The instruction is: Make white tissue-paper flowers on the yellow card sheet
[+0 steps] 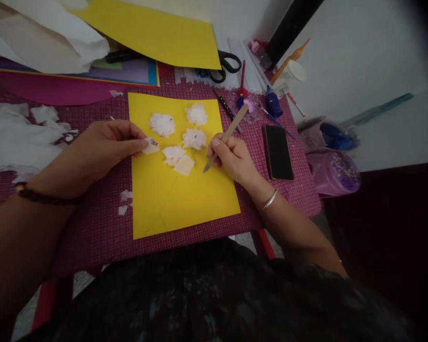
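My left hand point(109, 142) pinches a small white paper piece point(151, 146) with a purple mark, just over the left side of a yellow sheet point(185, 204). In my right hand point(233, 156) is what looks like a paintbrush point(235, 122) with a flat pale handle; its grey pointed tip is angled down above the sheet. Between the hands, ruffled white paper clusters point(162, 124) lie on the yellow sheet. The lowest cluster point(173, 154) has a flat, squarish cream paper piece point(184, 164) against it.
A heap of torn white paper point(17, 137) lies at the left. Black-handled scissors point(230, 61) rest under another yellow sheet point(157, 33) at the back. A phone point(278, 152), a blue bottle point(273, 102) and a blue brush point(276, 121) lie at right. Pink tub point(328, 175) stands beyond the table edge.
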Demonstrator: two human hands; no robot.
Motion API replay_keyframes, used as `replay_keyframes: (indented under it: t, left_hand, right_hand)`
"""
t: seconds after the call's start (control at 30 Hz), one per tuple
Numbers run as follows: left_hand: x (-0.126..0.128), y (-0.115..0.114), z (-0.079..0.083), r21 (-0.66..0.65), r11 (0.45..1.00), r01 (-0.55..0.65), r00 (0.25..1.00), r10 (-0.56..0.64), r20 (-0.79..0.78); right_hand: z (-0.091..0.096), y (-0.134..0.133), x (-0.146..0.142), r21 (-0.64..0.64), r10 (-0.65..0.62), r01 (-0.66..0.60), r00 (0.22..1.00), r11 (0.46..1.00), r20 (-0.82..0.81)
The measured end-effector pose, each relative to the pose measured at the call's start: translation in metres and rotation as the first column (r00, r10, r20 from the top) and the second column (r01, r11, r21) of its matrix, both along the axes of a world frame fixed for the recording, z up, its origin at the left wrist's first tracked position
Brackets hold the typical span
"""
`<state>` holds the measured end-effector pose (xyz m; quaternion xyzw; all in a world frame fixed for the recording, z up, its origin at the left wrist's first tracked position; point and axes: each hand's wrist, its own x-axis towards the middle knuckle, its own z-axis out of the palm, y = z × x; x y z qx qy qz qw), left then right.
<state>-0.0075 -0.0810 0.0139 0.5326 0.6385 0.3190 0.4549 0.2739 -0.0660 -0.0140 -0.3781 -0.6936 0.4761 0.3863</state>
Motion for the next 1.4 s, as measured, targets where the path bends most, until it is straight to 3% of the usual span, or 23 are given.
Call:
replay_keyframes:
  t: [0.13,0.33,0.53,0.6,0.7,0.8,0.9,1.03,1.13,1.3,1.4]
  left_hand:
    - [-0.001,-0.001,0.002,-0.018,0.999,0.032,0.999,-0.032,-0.037]
    - [-0.007,0.001,-0.004,-0.021,1.000,0.023,0.998,-0.024,-0.055]
    - [-0.005,0.000,-0.001,-0.001,1.000,0.020,1.000,-0.020,-0.009]
    - [-0.006,0.000,-0.002,0.001,1.000,0.023,1.000,-0.023,-0.004]
    - [-0.008,0.002,-0.005,0.006,1.000,0.025,1.000,-0.025,-0.002]
    - [-0.008,0.001,-0.004,-0.006,1.000,0.027,0.999,-0.027,-0.026]
    - [-0.005,-0.001,0.001,-0.015,1.000,0.026,0.998,-0.027,-0.055]
    - [-0.003,-0.003,0.007,-0.002,1.000,0.007,0.999,-0.007,-0.053]
    - [-0.003,-0.003,0.006,0.025,0.999,-0.032,0.999,0.033,-0.031]
    - [-0.005,0.000,0.000,0.014,1.000,-0.019,1.000,0.019,-0.004]
    - [-0.006,0.002,-0.003,0.000,1.000,-0.002,0.999,0.002,0.035]
  right_hand:
    - [-0.001,0.000,0.002,0.017,0.006,-0.005,1.000,1.000,-0.027]
    - [0.003,-0.005,-0.004,0.020,0.143,-0.144,0.989,0.989,0.046]
    - [0.006,-0.007,-0.005,-0.166,-0.034,0.022,0.997,0.986,-0.074]
    - [0.006,-0.006,-0.006,-0.228,-0.048,0.023,0.994,0.973,-0.103]
    - [0.008,-0.005,-0.003,-0.297,0.083,-0.110,0.991,0.948,-0.104]
    - [0.012,-0.003,0.005,-0.309,0.213,-0.205,0.977,0.929,-0.007]
    - [0.013,0.002,0.012,-0.269,0.120,-0.094,0.989,0.959,0.084]
    - [0.009,0.006,0.012,-0.256,-0.027,0.039,0.999,0.966,0.047]
    - [0.007,0.003,0.005,-0.234,-0.051,0.040,0.998,0.971,-0.040]
    - [0.007,-0.007,-0.008,-0.186,0.045,-0.067,0.992,0.980,-0.122]
    - [0.008,-0.007,-0.007,-0.164,-0.027,-0.004,0.981,0.986,-0.190]
